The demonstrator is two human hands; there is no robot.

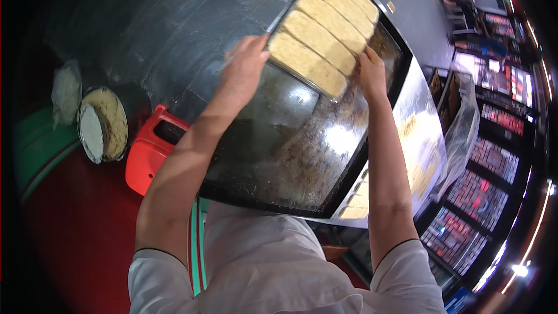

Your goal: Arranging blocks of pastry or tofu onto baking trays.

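Observation:
A metal tray (301, 79) carries several long, flat slabs of pale yellow dough (324, 30) lying side by side. My left hand (246, 67) grips the tray's left edge near its front corner. On the opposite side, my right hand (372, 72) holds the tray's right edge; its fingertips are partly hidden. Beneath the raised tray lies a larger, dark baking tray (279, 157) with a black rim, its surface shiny and stained brown. More pale dough pieces (355, 207) show beside my right forearm, partly covered by it.
A red plastic stool (144, 157) stands left of the dark tray. Beyond it, a round metal pot (124, 113) contains a yellowish mass and something white, beside a plastic bag (67, 91). At right are a floury metal surface (414, 135) and a rack draped in clear plastic (462, 126).

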